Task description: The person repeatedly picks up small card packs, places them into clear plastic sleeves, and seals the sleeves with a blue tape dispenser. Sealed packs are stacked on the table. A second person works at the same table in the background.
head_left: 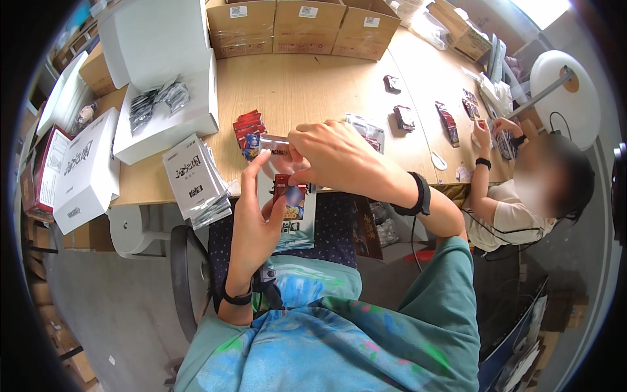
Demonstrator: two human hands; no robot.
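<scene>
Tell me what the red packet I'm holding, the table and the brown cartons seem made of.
Red packet: perhaps plastic film or card, brightly printed; too small to settle.
Table: wood or laminate, smooth, from its pale wood-toned top.
Brown cartons: probably cardboard, matt, from their plain brown walls.

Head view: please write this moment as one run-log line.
left hand: holds red packet | right hand: at packet's top | nearby: red pile, stacked white packages

I see three brown cartons on the wooden table, co-worker at right, grey floor below.
</scene>
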